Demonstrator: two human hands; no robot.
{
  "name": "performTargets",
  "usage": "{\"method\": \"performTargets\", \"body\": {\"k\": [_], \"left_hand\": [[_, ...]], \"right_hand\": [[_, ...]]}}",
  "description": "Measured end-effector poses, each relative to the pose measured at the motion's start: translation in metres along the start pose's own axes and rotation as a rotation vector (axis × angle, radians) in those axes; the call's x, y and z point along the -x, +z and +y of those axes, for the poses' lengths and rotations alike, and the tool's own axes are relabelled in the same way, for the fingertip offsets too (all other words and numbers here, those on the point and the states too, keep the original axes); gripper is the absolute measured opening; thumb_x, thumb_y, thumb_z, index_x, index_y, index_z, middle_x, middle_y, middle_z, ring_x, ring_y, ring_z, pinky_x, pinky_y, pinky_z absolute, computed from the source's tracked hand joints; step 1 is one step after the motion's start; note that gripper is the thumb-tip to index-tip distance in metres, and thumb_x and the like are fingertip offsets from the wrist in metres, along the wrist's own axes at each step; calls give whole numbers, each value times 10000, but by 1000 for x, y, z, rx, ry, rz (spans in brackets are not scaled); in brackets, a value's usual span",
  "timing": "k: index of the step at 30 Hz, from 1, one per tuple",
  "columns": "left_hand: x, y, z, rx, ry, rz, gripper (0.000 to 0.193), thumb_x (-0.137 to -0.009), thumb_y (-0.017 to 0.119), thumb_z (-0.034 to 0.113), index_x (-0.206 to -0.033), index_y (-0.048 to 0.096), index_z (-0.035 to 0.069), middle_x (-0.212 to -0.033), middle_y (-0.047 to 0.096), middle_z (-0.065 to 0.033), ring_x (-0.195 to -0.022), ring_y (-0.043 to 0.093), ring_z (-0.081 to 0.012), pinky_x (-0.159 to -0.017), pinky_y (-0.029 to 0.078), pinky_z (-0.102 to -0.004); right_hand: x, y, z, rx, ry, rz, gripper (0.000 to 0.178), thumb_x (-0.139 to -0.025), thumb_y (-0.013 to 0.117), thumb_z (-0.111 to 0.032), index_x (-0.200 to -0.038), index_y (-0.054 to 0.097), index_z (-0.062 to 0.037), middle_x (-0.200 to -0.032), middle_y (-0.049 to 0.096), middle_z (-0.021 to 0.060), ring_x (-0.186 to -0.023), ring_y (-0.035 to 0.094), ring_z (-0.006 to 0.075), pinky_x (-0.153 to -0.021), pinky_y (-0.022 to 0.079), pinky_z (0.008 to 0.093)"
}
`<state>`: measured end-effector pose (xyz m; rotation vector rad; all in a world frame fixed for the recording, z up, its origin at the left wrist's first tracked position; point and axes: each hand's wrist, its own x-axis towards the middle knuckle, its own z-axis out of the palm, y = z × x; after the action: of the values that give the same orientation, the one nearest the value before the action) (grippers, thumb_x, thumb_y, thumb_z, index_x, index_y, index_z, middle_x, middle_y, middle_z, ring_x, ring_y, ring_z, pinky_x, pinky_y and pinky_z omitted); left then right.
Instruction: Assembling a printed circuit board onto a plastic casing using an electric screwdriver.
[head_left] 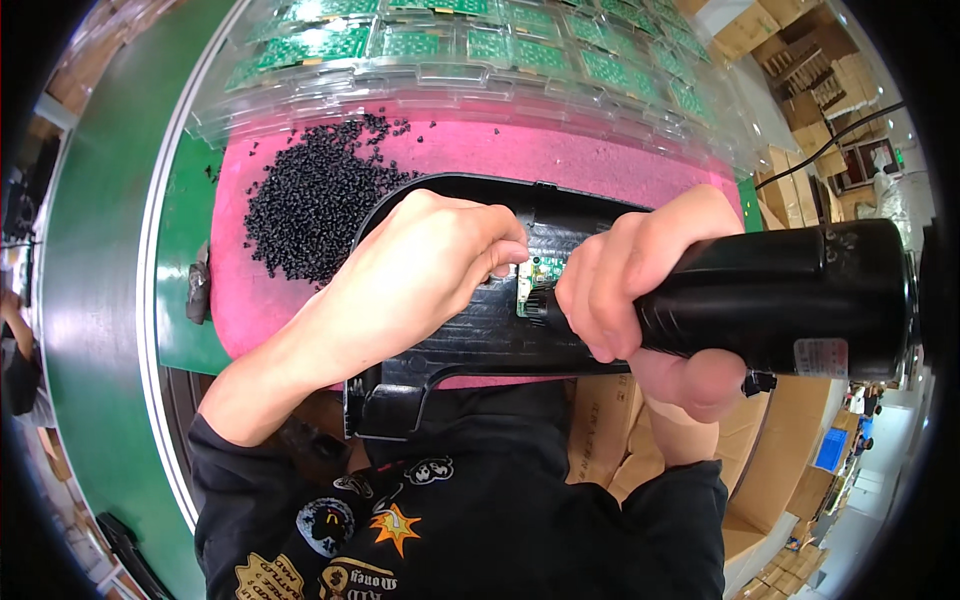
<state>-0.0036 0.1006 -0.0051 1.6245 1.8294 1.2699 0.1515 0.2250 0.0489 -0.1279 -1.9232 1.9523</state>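
A black plastic housing [480, 345] lies like a shallow tray in front of me, with a small green circuit board [545, 268] inside it. My right hand [625, 285] wraps round a thick black electric screwdriver [780, 295] held nearly level. The screwdriver's narrow ribbed nose points left and meets the board's lower part; its very tip cannot be made out. Over the housing's left part reaches my left hand [440, 245], fingers curled and pinched at the board's upper left edge. Whatever those fingertips hold is hidden.
A heap of small black screw-like parts [315, 200] lies on the pink mat [235, 290] to the left. Stacked clear trays [420, 75] of green boards stand behind the mat. A green belt [100, 300] runs along the left, and cardboard boxes [790, 400] stand at right.
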Motion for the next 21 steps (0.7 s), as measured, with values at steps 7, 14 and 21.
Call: {"method": "performTargets", "body": {"k": [7, 14, 21], "left_hand": [[4, 1, -3, -199, 14, -134, 149, -880, 645, 118, -846, 594, -18, -785, 624, -163, -803, 628, -374, -702, 499, -439], [6, 4, -9, -218, 122, -146, 128, -856, 669, 107, -857, 626, -13, -848, 650, -149, -896, 638, -336, -752, 530, -436], [6, 2, -6, -230, 106, -222, 200, -790, 698, 108, -959, 662, 6, -942, 655, -157, -896, 619, -365, -799, 515, -426]], "right_hand": [[3, 13, 2, -16, -32, 132, 690, -788, 702, -666, -1032, 446, -73, -630, 493, -7, -487, 462, 108, -483, 399, 258], [-11, -2, 9, -137, -41, -249, 580, -809, 787, -491, -1044, 485, -56, -653, 513, 9, -510, 475, 99, -493, 392, 240], [0, 8, 4, -12, -81, 32, 666, -816, 690, -646, -1061, 464, -70, -645, 500, -15, -496, 461, 103, -501, 399, 274]]}}
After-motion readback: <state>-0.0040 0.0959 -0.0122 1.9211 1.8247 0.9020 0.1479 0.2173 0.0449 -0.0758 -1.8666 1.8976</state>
